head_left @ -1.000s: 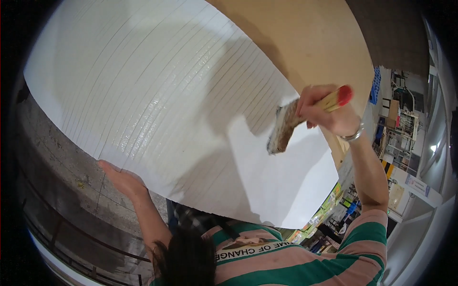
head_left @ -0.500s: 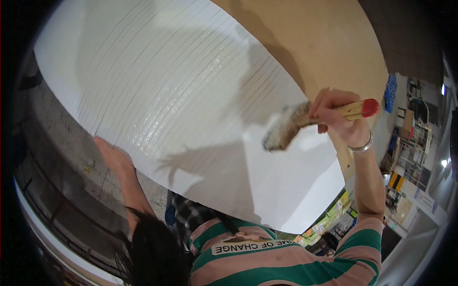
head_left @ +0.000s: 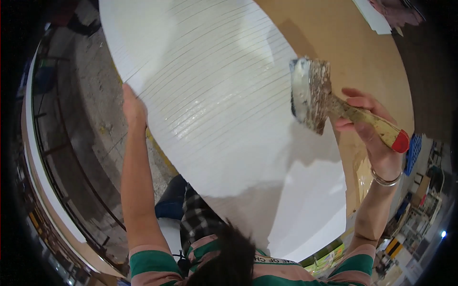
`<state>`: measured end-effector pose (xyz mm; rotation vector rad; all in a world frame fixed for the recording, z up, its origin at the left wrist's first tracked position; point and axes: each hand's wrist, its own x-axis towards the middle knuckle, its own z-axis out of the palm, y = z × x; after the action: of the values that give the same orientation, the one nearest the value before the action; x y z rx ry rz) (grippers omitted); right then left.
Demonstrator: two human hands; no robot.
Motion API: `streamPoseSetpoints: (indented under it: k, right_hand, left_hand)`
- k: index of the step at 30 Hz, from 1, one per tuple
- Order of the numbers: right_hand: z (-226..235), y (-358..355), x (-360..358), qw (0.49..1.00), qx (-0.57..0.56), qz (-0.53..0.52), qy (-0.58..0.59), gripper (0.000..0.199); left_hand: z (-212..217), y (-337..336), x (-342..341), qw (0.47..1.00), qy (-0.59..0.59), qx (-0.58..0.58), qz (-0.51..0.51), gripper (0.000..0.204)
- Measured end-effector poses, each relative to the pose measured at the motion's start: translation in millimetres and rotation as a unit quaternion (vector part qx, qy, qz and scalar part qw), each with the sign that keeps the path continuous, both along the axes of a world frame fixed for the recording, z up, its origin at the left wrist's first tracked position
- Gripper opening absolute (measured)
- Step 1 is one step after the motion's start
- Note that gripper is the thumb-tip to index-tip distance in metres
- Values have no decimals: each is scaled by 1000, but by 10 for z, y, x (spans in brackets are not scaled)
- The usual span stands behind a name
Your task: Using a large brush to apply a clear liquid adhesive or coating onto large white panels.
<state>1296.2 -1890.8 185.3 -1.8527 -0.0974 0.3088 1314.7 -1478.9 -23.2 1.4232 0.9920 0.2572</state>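
Fanned white sheets (head_left: 229, 171) stretch in front of me, their overlapping edges forming many thin lines. A wet sheen shows on their middle. My right hand (head_left: 374, 126) is closed around the wooden handle of a wide flat brush (head_left: 310, 95) with a red handle end. Thick whitish stuff coats the bristles, which are over the right edge of the sheets; whether they touch it I cannot tell. At the left edge of the sheets is my left hand (head_left: 135, 108), touching them there. Its fingers are mostly hidden, so their grip cannot be made out.
A tan board or tabletop (head_left: 377, 71) lies under and beyond the sheets on the right. White paper (head_left: 372, 15) and part of a person's hand (head_left: 398, 12) show at the far right. Dark metal railing (head_left: 64, 124) runs along the left above a grey floor (head_left: 107, 124).
The brush has lifted and turned, its bristles now farther away and pointing left. My view has shifted, bringing more of my left forearm into sight. The left hand stays at the sheets' edge.
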Motion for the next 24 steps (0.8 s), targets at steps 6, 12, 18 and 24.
streamPoseSetpoints:
  k: [6,12,18,24]
  right_hand:
    - [-270,558,278,997,16,50,-48,26]
    - [-729,1195,459,994,15,41,-101,18]
    - [-620,525,-439,981,-153,103,-69,12]
    - [-258,1247,119,972,-228,4,-59,15]
  left_hand:
    - [-159,118,-14,993,-77,-67,52,66]
    - [-149,71,28,979,-153,-133,19,58]
    - [221,-363,-484,971,-111,-211,-23,64]
    - [116,-955,-1052,963,-94,-253,-1,67]
